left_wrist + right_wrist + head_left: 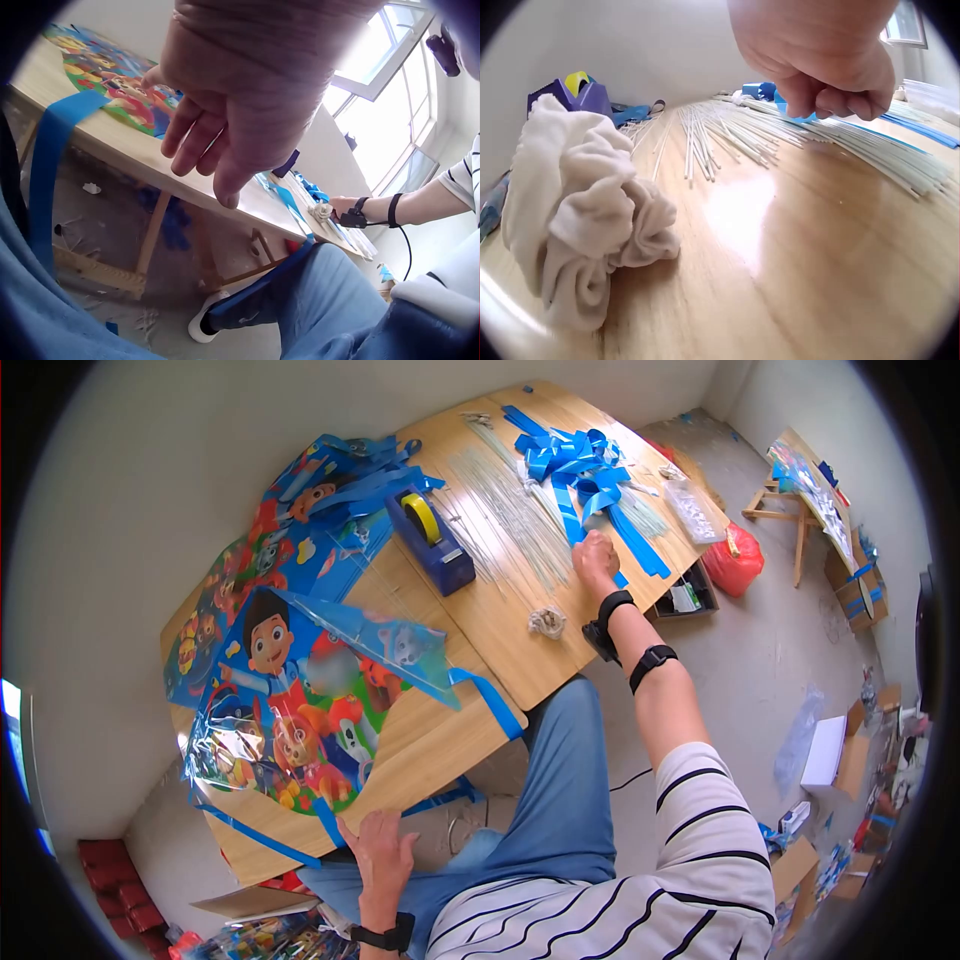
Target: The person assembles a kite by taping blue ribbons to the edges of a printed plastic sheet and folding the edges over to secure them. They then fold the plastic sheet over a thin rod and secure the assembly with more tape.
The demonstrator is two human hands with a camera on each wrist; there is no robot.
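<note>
"Where do you have the right hand?"

"I see the right hand (595,555) far out over the table (510,655), fingers curled down and pinching a blue ribbon (572,520) — the strip lies across the thin white sticks (500,510) and runs up to the heap of blue loops (570,455) beyond."

"And the left?"

"The left hand (382,852) sits at the near edge, fingers loose and slightly bent, holding nothing. It is just beside the bottom corner of the cartoon kite (300,710), which lies on the left half of the table — I cannot tell whether the fingertips touch it."

"Anything between them?"

"A blue tape dispenser (432,542) stands beside the sticks, and a wad of white cloth (547,622) lies near the right wrist."
</note>
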